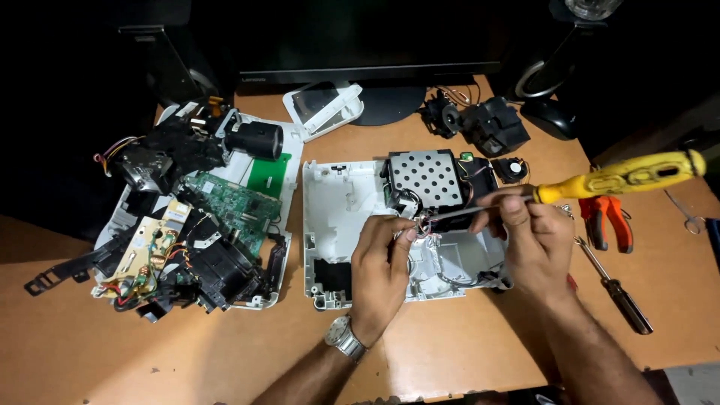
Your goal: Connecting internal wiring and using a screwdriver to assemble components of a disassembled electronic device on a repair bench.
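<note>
Brown and scuffed, the surface (pixel 465 352) carries a dismantled device under dim light, with a dark monitor base at the back. Judging by the pose, a fastening or connector inside the white housing (pixel 330 217) is being worked loose. The right hand (pixel 536 240) is closed around a yellow-handled screwdriver (pixel 622 178), whose shaft slants down to a knot of wires (pixel 421 225) beside the perforated metal cover (pixel 429 176). The left hand (pixel 382 266) pinches those wires at the tip. The next move likely calls for a steady tip and wires held aside. The housing lies open at the surface's middle, half emptied; removed parts, including a green circuit board (pixel 236 206), sit to its left, red pliers (pixel 609 217) to its right.
</note>
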